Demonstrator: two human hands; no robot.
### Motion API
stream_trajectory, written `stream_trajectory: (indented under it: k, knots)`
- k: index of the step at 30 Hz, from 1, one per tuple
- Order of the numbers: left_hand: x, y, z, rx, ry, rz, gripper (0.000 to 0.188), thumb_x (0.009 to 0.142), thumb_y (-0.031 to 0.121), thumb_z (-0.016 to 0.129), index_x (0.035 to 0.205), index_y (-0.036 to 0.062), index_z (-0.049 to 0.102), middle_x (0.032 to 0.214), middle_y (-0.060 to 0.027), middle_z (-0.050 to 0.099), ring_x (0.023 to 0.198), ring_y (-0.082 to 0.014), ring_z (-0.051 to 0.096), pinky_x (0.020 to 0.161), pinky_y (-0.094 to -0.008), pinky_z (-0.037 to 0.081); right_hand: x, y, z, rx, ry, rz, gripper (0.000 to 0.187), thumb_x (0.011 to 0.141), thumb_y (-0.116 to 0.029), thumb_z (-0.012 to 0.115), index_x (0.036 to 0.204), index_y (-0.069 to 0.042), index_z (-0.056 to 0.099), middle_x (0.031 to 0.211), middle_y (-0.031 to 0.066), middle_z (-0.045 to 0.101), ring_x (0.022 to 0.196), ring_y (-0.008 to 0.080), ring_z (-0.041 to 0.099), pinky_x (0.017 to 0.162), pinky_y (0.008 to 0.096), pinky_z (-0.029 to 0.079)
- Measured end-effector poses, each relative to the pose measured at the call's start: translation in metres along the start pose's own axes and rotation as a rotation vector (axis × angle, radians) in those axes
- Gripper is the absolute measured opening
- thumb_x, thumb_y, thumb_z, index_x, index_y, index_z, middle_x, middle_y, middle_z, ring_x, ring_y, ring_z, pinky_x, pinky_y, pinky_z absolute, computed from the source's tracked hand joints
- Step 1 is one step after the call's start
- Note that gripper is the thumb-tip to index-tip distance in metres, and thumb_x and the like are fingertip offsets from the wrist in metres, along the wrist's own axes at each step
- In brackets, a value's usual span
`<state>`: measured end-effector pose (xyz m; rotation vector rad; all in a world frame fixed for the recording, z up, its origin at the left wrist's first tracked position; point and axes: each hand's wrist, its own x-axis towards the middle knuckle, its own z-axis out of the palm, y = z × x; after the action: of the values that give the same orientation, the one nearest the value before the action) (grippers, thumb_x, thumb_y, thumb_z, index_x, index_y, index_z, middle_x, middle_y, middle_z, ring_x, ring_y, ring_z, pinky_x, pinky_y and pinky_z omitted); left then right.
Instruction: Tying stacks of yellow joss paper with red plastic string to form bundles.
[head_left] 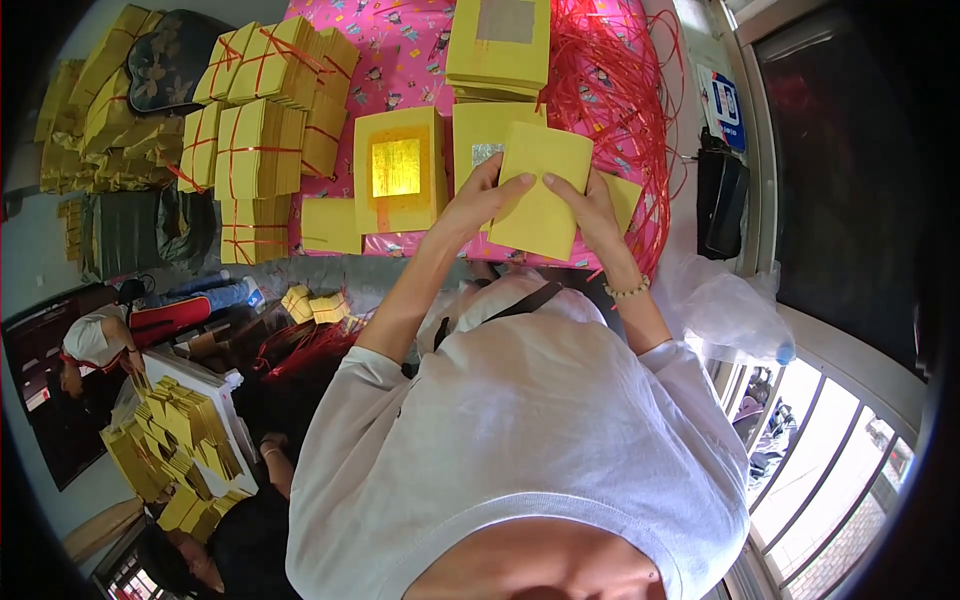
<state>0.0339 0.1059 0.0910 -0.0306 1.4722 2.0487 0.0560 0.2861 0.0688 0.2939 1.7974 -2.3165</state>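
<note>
Head view: I hold yellow joss paper [540,213] between my left hand [482,195] and right hand [598,212], each gripping one long side, thumbs on top; it sits straight ahead over the pink tablecloth [402,65], long axis away from me, far end leaning right

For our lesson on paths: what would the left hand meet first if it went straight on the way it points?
The left hand would first meet the yellow paper it holds; beyond that, perhaps the far grey-patched stack, though depth is unclear.
</note>
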Motion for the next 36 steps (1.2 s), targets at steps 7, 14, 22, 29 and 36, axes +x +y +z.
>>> stream_trajectory:
  k: [7,14,22,29,36]
  knots:
    - [-0.004,0.0,0.007,0.078,0.031,0.04,0.037,0.092,0.014,0.056,0.126,0.001,0.047,0.114,-0.0062,0.059,0.1,-0.0116,0.056,0.086,-0.0266,0.045,-0.007,-0.007,0.006,-0.017,0.025,-0.056,0.043,0.081,-0.01,0.07,0.116,0.002,0.049,0.104,0.0103,0.062,0.091,0.015,0.061,0.077,0.0281,0.051]
    - [-0.013,-0.002,0.021,0.004,0.124,0.085,0.036,0.091,0.008,0.051,0.126,0.001,0.043,0.114,-0.0078,0.057,0.102,-0.0144,0.055,0.087,-0.0286,0.044,-0.02,-0.013,0.016,-0.084,0.068,-0.163,0.041,0.084,-0.009,0.067,0.118,0.002,0.048,0.105,0.0096,0.061,0.093,0.0146,0.06,0.078,0.0275,0.05]
    - [-0.02,-0.002,0.039,0.113,0.206,0.345,0.034,0.092,0.01,0.051,0.124,0.0001,0.042,0.109,-0.0071,0.056,0.099,-0.0119,0.051,0.085,-0.0264,0.042,-0.037,-0.024,0.025,0.002,0.109,-0.089,0.03,0.088,-0.012,0.064,0.112,0.002,0.054,0.102,0.0074,0.063,0.088,0.0111,0.06,0.075,0.0257,0.05]
    - [-0.02,-0.003,0.04,0.103,0.186,0.399,0.033,0.094,0.011,0.053,0.123,-0.0002,0.043,0.111,-0.0075,0.056,0.101,-0.0113,0.052,0.085,-0.0257,0.043,-0.04,-0.027,0.027,0.038,0.108,-0.09,0.026,0.088,-0.012,0.064,0.109,0.002,0.057,0.098,0.0064,0.065,0.084,0.0101,0.061,0.073,0.0248,0.05]
    - [-0.022,0.003,0.039,0.048,0.153,0.347,0.033,0.094,0.011,0.052,0.123,0.0,0.043,0.112,-0.0083,0.057,0.102,-0.0123,0.053,0.087,-0.027,0.043,-0.04,-0.025,0.026,0.02,0.118,-0.11,0.026,0.088,-0.012,0.064,0.109,0.001,0.057,0.098,0.006,0.065,0.084,0.0097,0.061,0.073,0.024,0.05]
